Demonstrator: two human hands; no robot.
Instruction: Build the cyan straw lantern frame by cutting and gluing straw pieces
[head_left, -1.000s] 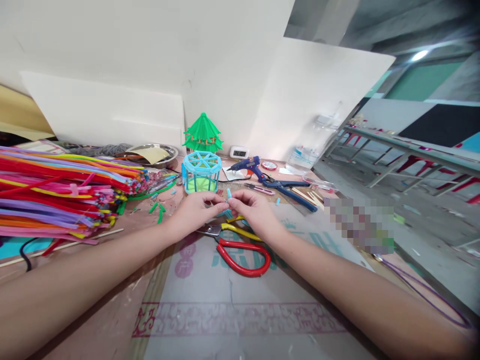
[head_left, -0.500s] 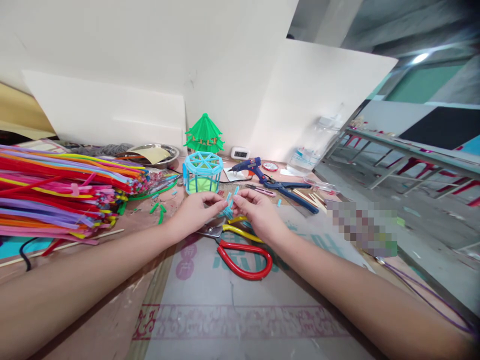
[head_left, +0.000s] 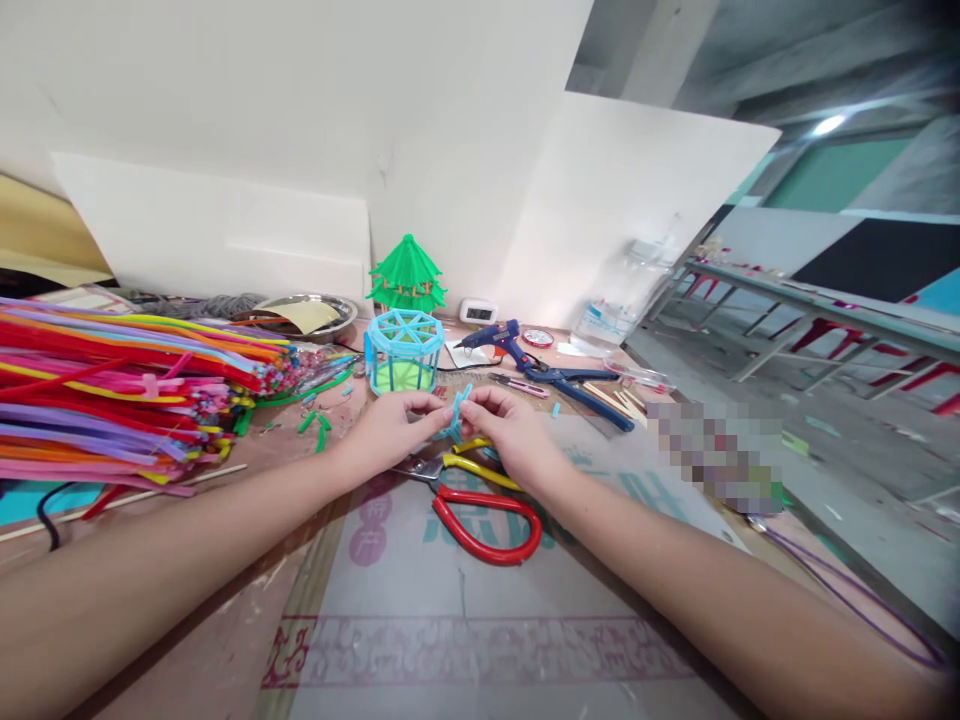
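Note:
Between my fingertips are light blue pipe cleaner pieces [head_left: 457, 412], small and partly covered by the fingers. My left hand [head_left: 401, 428] pinches them from the left, and my right hand [head_left: 514, 430] pinches from the right, the two hands almost touching. Just below lie scissors [head_left: 491, 525] with one red and one yellow handle, their blades partly under my left hand. Behind the hands stands a light blue pipe cleaner frame [head_left: 406, 345] with a spoked top and a green base. A green tiered roof [head_left: 407, 270] rises behind that frame.
Bundles of coloured pipe cleaners [head_left: 127, 390] fill the left side, with a metal bowl [head_left: 307, 312] behind. To the right are a glue gun [head_left: 491, 340], blue-handled pliers [head_left: 589, 390], a pink cutter [head_left: 519, 385] and a plastic bottle [head_left: 619, 300]. Green scraps [head_left: 321, 430] lie left of my hands.
The blue pieces, held apart at the tips before, now sit closer together between my fingers. Both hands keep their pinch in nearly the same place. The view has shifted slightly.

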